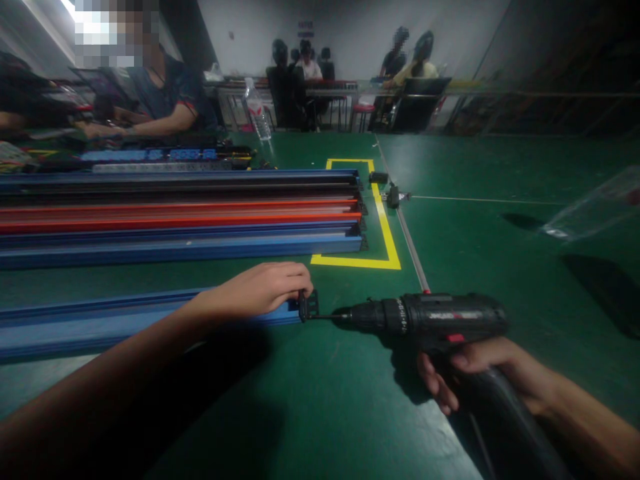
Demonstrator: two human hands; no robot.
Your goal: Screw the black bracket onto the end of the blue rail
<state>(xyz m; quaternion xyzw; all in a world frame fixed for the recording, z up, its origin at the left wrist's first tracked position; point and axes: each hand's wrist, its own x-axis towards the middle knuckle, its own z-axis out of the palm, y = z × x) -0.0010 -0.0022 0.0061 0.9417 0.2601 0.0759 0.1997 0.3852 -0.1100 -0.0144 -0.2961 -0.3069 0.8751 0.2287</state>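
A long blue metal profile (pixel 115 322) lies on the green table, its right end capped by a black end bracket (pixel 309 305). My left hand (pixel 273 288) is closed over that end, its fingers gripping the bracket against the profile. From the right, a black cordless drill (pixel 450 317) points at the bracket. The drill's long thin bit (pixel 326 317) reaches the bracket's lower part; whether it sits in a screw is too small to tell. My right hand (pixel 470 373) is wrapped round the drill's handle, thumb just under the body.
Behind lie several blue, black and red profiles (pixel 200 250) with black end pieces, partly inside a yellow tape outline (pixel 385 227). Small black parts (pixel 394 196) rest by a cable. A clear bottle (pixel 595 203) lies at right, another bottle (pixel 257 112) stands behind. A co-worker (pixel 165 100) sits across the table.
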